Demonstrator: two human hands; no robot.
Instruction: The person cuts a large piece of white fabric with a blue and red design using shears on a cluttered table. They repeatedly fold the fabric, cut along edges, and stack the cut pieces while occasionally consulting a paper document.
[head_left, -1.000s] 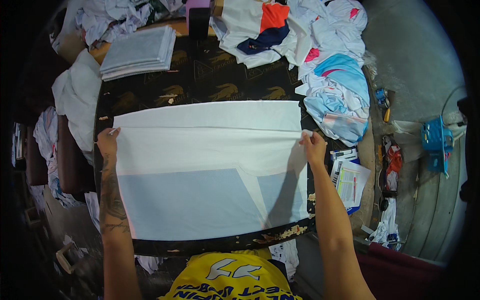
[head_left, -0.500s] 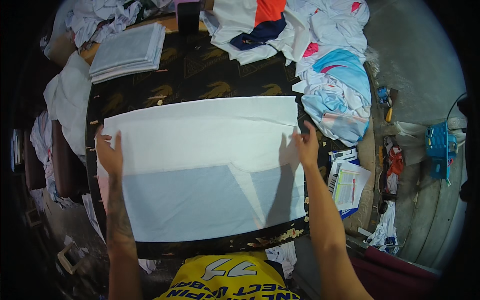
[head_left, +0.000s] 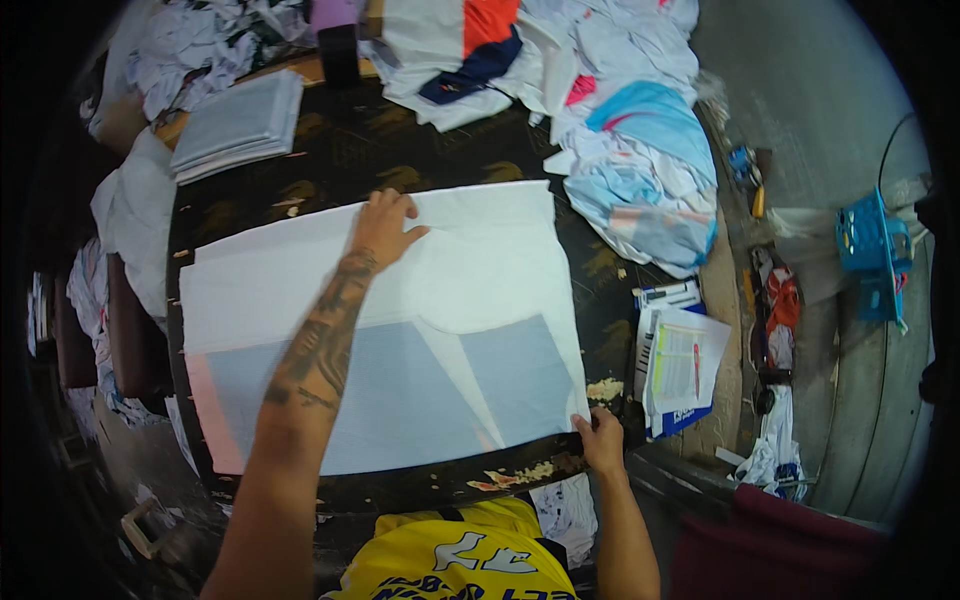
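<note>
A large white sheet of fabric [head_left: 490,260] lies flat before me, with blue-grey panels [head_left: 390,390] along its near half and a pale pink strip at its left end. Over its far edge, near the middle, my left hand [head_left: 385,228] rests palm down, fingers stretched out and thumb apart. At the near right corner my right hand [head_left: 600,438] pinches the edge of the sheet between thumb and fingers. My tattooed left forearm crosses the sheet and hides part of it.
A folded stack of greyish sheets [head_left: 238,122] sits at the far left of the black worktable [head_left: 330,195]. Heaped white and light-blue cloth [head_left: 645,170] covers the far right. Papers with a red pen [head_left: 685,365] lie at right; a blue plastic basket [head_left: 870,250] stands beyond.
My left hand has moved from the sheet's left end to its far edge. The right hand has come down the right edge to the near corner. The sheet has shifted left and tilted slightly.
</note>
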